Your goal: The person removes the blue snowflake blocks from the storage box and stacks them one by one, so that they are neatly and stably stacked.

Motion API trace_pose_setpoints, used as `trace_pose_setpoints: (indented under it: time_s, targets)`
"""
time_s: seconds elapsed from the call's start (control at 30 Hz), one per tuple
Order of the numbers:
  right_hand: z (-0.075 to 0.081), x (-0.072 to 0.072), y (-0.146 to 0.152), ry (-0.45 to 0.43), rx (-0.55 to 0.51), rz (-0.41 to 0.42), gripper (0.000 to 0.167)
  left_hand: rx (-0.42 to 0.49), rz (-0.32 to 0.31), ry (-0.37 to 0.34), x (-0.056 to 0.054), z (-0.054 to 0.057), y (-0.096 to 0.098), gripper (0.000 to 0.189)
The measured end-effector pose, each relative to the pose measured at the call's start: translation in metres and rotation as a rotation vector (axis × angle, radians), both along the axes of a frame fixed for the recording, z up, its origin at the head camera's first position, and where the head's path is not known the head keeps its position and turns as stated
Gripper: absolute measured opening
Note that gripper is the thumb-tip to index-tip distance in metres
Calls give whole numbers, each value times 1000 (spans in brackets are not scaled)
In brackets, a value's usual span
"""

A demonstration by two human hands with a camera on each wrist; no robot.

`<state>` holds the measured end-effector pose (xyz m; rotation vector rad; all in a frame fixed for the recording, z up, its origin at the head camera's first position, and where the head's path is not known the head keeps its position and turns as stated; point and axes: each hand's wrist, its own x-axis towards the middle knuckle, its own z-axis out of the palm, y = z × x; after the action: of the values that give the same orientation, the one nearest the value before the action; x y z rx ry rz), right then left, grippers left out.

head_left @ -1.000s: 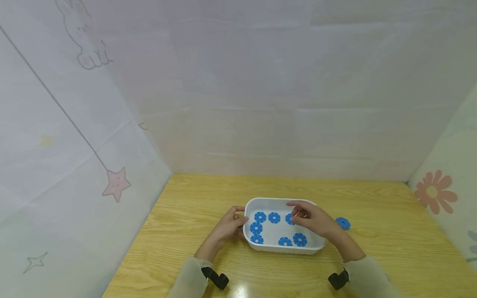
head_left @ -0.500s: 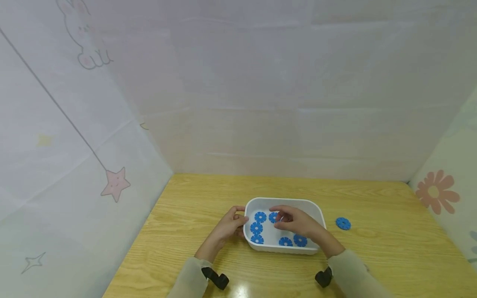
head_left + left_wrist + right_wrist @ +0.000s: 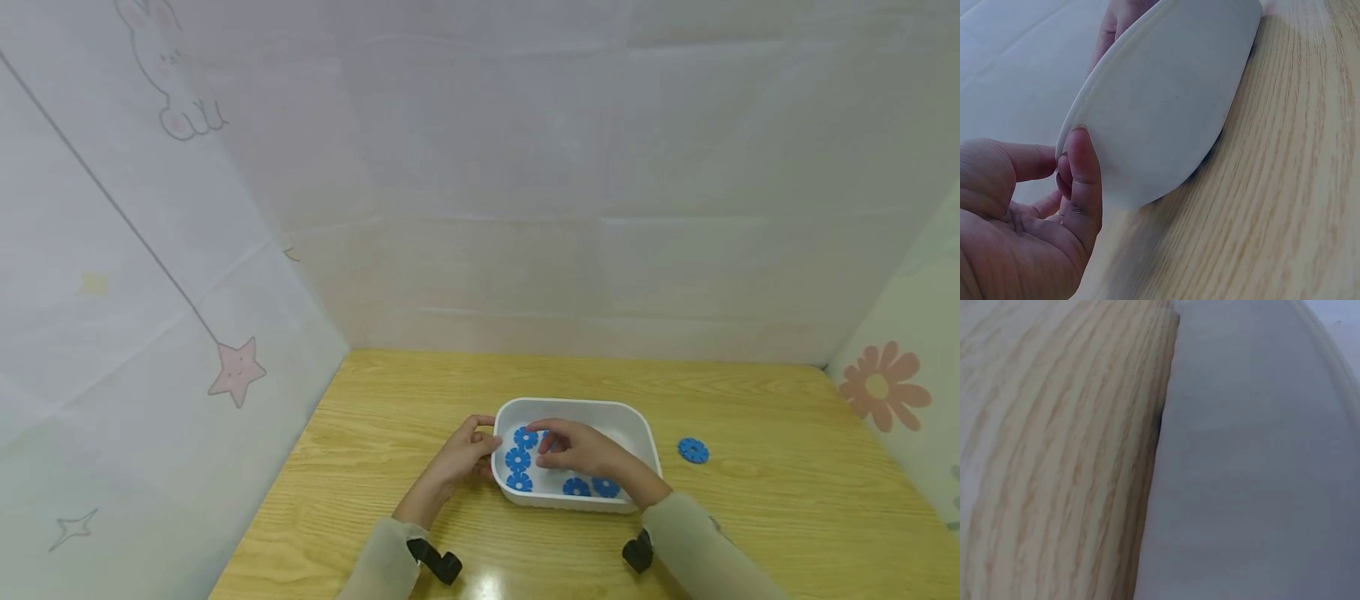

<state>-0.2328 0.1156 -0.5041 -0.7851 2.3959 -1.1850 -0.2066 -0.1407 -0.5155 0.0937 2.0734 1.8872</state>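
A white plastic tray point(image 3: 577, 401) stands on the table, with several blue notched snowflake discs point(image 3: 517, 459) lying in it. At its left end my left hand point(image 3: 462, 454) pinches the rim; the left wrist view has the thumb and fingers of the left hand point(image 3: 1047, 212) on either side of the edge of the tray point(image 3: 1166, 106). My right hand point(image 3: 581, 450) is over the inside of the tray, thumb and index finger apart near the left discs. It partly hides one disc behind the fingers. Only the outer tray wall point(image 3: 1241, 456) and wood show in the right wrist view.
One more blue disc point(image 3: 693, 450) lies on the wooden table point(image 3: 405, 383) to the right of the tray. Pale cloth walls point(image 3: 562, 250) with printed figures enclose the back and both sides.
My right hand has moved left across the tray, from its right half toward the discs at the left. The left hand has kept its pinch on the rim.
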Motion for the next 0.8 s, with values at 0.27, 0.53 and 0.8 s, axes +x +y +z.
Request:
trace_pose_setpoints:
  time_s: [0.27, 0.53, 0.8]
  targets:
    - [-7, -2, -8, 34, 81, 39, 49, 2, 2, -5, -1, 0, -1, 47]
    - [-13, -6, -21, 49, 153, 24, 47, 35, -6, -2, -3, -5, -2, 47]
    - [-18, -7, -30, 67, 261, -14, 47, 17, -1, -3, -2, -5, -2, 45]
